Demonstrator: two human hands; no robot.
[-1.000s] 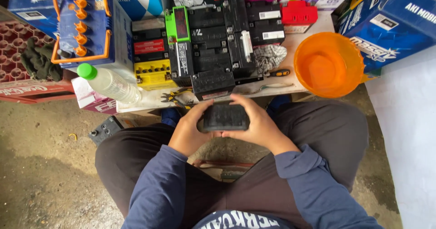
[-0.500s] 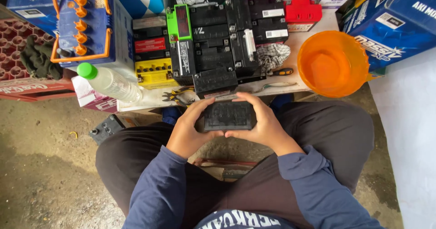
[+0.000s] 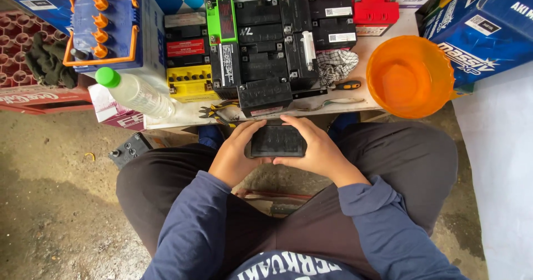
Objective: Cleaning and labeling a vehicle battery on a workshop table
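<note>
The left hand (image 3: 236, 158) and the right hand (image 3: 316, 149) both grip a small black battery (image 3: 276, 141), one at each end, fingers wrapped over its top edge. They hold it above the lap, just in front of the low table (image 3: 383, 27). On the table just beyond it stands a cluster of black batteries (image 3: 266, 58), with a checked rag (image 3: 336, 64), a screwdriver (image 3: 347, 84), an orange bowl (image 3: 411, 76) to the right and a clear bottle (image 3: 136, 93) with a green cap to the left.

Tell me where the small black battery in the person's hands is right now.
In the head view, the small black battery sits centre frame, held between the left hand and right hand, just below the table edge.
</note>
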